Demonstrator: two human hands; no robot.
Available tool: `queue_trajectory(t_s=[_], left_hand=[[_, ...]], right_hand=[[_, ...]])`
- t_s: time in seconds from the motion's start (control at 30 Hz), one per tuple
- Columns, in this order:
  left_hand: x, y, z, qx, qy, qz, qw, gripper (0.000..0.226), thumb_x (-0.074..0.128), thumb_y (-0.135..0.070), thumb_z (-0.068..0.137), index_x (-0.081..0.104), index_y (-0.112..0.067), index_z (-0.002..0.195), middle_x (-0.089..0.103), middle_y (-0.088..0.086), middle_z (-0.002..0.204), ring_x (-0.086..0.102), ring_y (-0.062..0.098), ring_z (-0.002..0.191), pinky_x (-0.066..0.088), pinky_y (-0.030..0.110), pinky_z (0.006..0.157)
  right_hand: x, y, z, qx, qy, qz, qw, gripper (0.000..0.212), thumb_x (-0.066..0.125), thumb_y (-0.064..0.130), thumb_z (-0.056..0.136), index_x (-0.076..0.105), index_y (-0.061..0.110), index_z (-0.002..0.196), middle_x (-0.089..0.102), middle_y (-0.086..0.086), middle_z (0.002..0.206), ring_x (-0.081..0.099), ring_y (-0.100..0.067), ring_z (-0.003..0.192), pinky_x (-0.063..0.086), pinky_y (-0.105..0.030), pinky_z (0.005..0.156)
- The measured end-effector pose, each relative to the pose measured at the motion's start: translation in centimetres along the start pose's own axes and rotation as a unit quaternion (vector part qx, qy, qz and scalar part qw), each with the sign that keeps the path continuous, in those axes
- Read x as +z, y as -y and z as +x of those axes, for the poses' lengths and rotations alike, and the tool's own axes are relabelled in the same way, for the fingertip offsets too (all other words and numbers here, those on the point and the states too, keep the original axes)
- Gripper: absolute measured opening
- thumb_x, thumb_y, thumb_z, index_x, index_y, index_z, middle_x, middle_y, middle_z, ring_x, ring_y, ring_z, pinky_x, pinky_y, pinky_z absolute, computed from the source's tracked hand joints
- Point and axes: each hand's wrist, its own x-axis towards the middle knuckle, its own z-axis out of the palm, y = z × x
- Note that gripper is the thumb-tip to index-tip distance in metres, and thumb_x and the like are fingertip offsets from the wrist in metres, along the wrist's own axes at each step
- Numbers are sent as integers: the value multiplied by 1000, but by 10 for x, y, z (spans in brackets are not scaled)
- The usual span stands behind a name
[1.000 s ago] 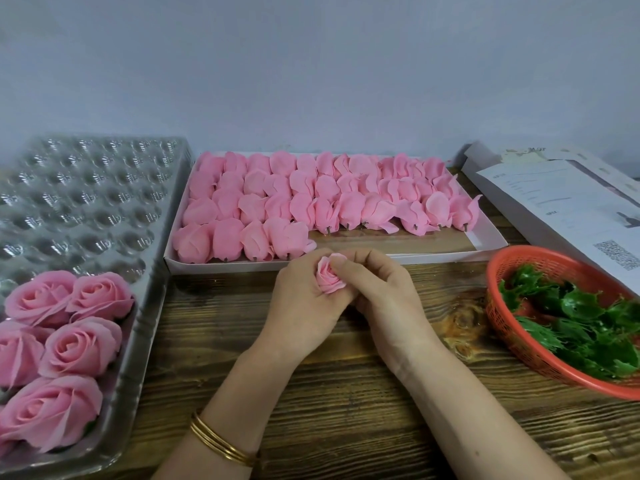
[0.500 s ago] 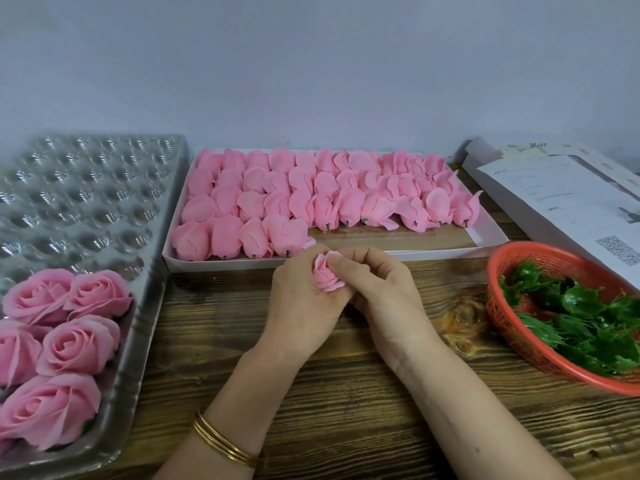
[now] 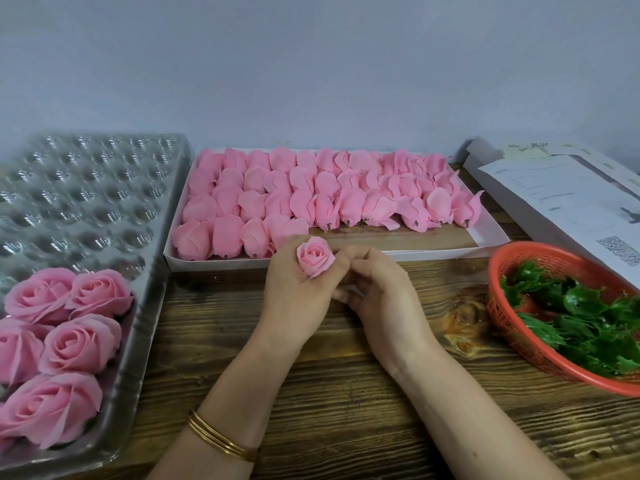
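Wooden table (image 3: 346,393): rose (image 3: 315,256) turned bloom-up; right hand (image 3: 377,292) dropped lower.

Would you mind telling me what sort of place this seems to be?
Probably a small handcraft bench for assembling artificial roses: a white box of pink buds, a clear cavity tray holding finished roses, an orange basket of green leaves, and the left hand holding one rose.
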Motion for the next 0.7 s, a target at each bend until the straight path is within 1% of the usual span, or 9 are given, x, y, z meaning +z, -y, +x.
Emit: queue_trajectory(t_s=[0.07, 0.13, 0.17, 0.23, 0.3, 0.47, 0.57, 0.63, 0.7], left_hand=[[0, 0, 1, 1, -5, -34, 999, 23, 76, -17, 85, 63, 2, 85, 65, 17, 80, 61, 10, 70, 53, 20, 63], [0, -2, 0, -7, -5, -71, 997, 29, 75, -16, 86, 60, 8, 86, 63, 16, 76, 61, 13, 70, 54, 23, 64], [1, -4, 0, -16, -2, -87, 996, 24, 74, -15, 87, 62, 6, 84, 64, 10, 73, 63, 12, 69, 55, 23, 63], [2, -7, -2, -29, 17, -114, 993, 13, 72, -12, 88, 68, -10, 76, 67, 0, 68, 67, 9, 66, 55, 21, 60], [3, -7, -2, -32, 30, -132, 990, 24, 70, -9, 89, 70, -21, 69, 68, -4, 65, 67, 7, 64, 54, 19, 58], [1, -7, -2, -50, 62, -156, 984, 32, 68, 1, 88, 71, -20, 63, 67, -3, 62, 67, 7, 61, 53, 18, 57], [-1, -6, 1, -66, 80, -159, 982, 19, 76, -8, 80, 72, -20, 65, 67, 1, 66, 67, 14, 66, 57, 25, 64], [-4, -9, 2, -82, 100, -162, 978, 10, 74, -16, 75, 75, -21, 66, 69, 3, 68, 67, 16, 69, 58, 28, 71], [-6, -9, 2, -99, 123, -159, 974, 9, 73, -20, 75, 76, -20, 67, 71, 5, 70, 69, 17, 72, 57, 32, 74]], right_hand=[[-2, -4, 0, -7, 29, -7, 1000, 31, 54, 2, 74, 66, -2, 102, 69, -18, 98, 64, -22, 90, 51, -28, 77], [-1, -6, -1, -37, 49, -37, 997, 38, 57, -5, 68, 67, -2, 104, 70, -17, 96, 65, -24, 93, 52, -32, 87], [-1, -8, -2, -63, 56, -66, 994, 40, 61, -7, 67, 68, 1, 105, 72, -13, 94, 67, -21, 93, 53, -29, 88], [1, -9, -3, -101, 61, -110, 987, 43, 71, -13, 68, 69, 6, 107, 75, -5, 93, 69, -14, 91, 53, -22, 84], [2, -9, -4, -116, 53, -127, 984, 44, 73, -18, 73, 68, 10, 108, 75, -5, 94, 69, -11, 88, 52, -19, 79], [5, -7, -5, -133, 35, -164, 977, 51, 75, -17, 73, 68, 14, 113, 76, 1, 91, 69, -6, 85, 52, -16, 77], [3, -5, -5, -115, 30, -129, 984, 51, 69, -22, 75, 69, 16, 110, 75, 6, 86, 68, -2, 82, 51, -14, 78], [1, -4, -5, -90, 38, -98, 990, 48, 67, -21, 77, 69, 8, 115, 76, 0, 91, 67, -6, 87, 52, -17, 82], [0, -4, -4, -55, 59, -61, 995, 47, 65, -18, 79, 68, 6, 120, 75, -11, 97, 67, -14, 92, 53, -23, 88]])
